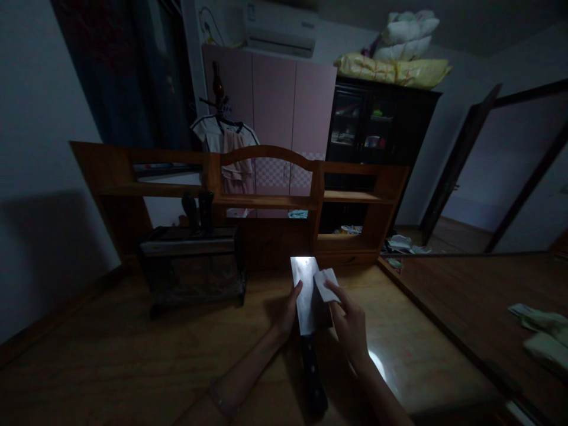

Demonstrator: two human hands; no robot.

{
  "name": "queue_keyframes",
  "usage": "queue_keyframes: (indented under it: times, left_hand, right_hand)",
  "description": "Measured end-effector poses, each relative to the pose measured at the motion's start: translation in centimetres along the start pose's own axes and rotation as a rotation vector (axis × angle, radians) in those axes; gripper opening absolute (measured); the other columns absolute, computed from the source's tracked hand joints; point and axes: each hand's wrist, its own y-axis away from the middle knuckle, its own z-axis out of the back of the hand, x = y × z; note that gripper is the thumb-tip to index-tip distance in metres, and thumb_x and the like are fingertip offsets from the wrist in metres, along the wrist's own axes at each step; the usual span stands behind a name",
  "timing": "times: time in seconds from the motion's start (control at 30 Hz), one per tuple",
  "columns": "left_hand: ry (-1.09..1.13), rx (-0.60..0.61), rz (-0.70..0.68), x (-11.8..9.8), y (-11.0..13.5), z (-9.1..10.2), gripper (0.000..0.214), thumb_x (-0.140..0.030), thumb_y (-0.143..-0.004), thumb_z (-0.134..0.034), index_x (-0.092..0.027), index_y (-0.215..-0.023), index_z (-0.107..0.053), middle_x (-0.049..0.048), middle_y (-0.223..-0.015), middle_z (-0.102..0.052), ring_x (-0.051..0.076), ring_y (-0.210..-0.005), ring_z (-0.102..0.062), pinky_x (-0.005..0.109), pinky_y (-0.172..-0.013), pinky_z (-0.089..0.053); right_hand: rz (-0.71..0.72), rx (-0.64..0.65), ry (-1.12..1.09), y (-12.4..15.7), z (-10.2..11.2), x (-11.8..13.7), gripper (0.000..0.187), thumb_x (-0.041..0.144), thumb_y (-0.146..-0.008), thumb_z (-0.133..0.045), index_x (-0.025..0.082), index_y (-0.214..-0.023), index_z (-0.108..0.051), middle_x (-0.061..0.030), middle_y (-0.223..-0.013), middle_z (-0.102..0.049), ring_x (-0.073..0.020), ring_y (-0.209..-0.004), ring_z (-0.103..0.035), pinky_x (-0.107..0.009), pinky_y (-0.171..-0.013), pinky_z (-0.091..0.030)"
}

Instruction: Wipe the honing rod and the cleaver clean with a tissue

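Note:
A cleaver (306,302) with a broad shiny blade and a black riveted handle points away from me above the wooden tabletop. My left hand (290,307) grips the blade by its left edge, thumb on the upper face and the other fingers hidden. Pinched in my right hand (348,319) is a folded white tissue (327,284), at the blade's right side. Whether the tissue touches the steel I cannot tell. To the left stands a dark knife block (190,260) with clear sides and black handles sticking up from its top.
A wooden shelf unit (266,201) with an arched top rises behind the tabletop (186,355). Beyond it are a pink wardrobe (273,106) and a black cabinet (381,124). Pale cloth (545,334) lies on the brown surface at right.

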Motion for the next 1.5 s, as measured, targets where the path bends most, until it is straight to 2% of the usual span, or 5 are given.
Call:
queue_keyframes:
  times: [0.13, 0.27, 0.67, 1.0, 1.5]
  left_hand:
    - [0.071, 0.04, 0.028, 0.3, -0.5, 0.5, 0.054, -0.051, -0.09, -0.048, -0.006, -0.114, -0.065, 0.0141, -0.103, -0.071, 0.029, -0.106, -0.062, 0.039, -0.104, -0.037]
    - [0.118, 0.079, -0.091, 0.6, -0.9, 0.8, 0.054, -0.051, -0.091, -0.046, -0.007, -0.116, -0.064, 0.0129, -0.11, -0.068, 0.027, -0.115, -0.057, 0.036, -0.108, -0.031]
    - [0.113, 0.153, -0.092, 0.6, -0.9, 0.9, 0.062, -0.056, -0.091, -0.042, -0.01, -0.13, -0.054, 0.012, -0.128, -0.058, 0.026, -0.13, -0.043, 0.038, -0.115, -0.019]
    - [0.137, 0.126, -0.087, 0.8, -1.3, 1.6, 0.059, -0.052, -0.092, -0.044, -0.008, -0.13, -0.054, 0.0132, -0.129, -0.058, 0.026, -0.128, -0.045, 0.036, -0.115, -0.019]
    - [0.138, 0.119, -0.087, 0.5, -1.1, 1.0, 0.059, -0.054, -0.09, -0.046, -0.011, -0.131, -0.053, 0.0122, -0.13, -0.057, 0.025, -0.129, -0.045, 0.036, -0.114, -0.019]
  right_hand:
    - [0.18, 0.108, 0.12, -0.2, -0.8, 0.5, 0.041, 0.019, -0.09, -0.042, 0.024, -0.129, -0.054, -0.0058, -0.126, -0.062, -0.0224, -0.114, -0.058, -0.039, -0.097, -0.045]
    - [0.303, 0.165, 0.28, -0.3, -2.1, 0.7, 0.046, 0.019, -0.093, -0.038, 0.023, -0.138, -0.043, -0.008, -0.142, -0.046, -0.0238, -0.132, -0.04, -0.045, -0.107, -0.037]
    - [0.354, 0.096, 0.495, -0.6, -2.9, -0.7, 0.055, 0.016, -0.093, -0.035, 0.024, -0.146, -0.027, -0.0033, -0.155, -0.02, -0.0263, -0.143, -0.01, -0.052, -0.111, -0.03]
    - [0.406, 0.265, 0.533, 0.1, -2.7, 0.6, 0.059, 0.012, -0.091, -0.034, 0.023, -0.148, -0.022, -0.003, -0.154, -0.022, -0.0226, -0.143, -0.011, -0.051, -0.114, -0.024]
    - [0.413, 0.143, 0.485, -0.7, -3.2, -1.0, 0.057, 0.015, -0.093, -0.032, 0.024, -0.148, -0.02, -0.0051, -0.154, -0.022, -0.0248, -0.143, -0.014, -0.053, -0.113, -0.025]
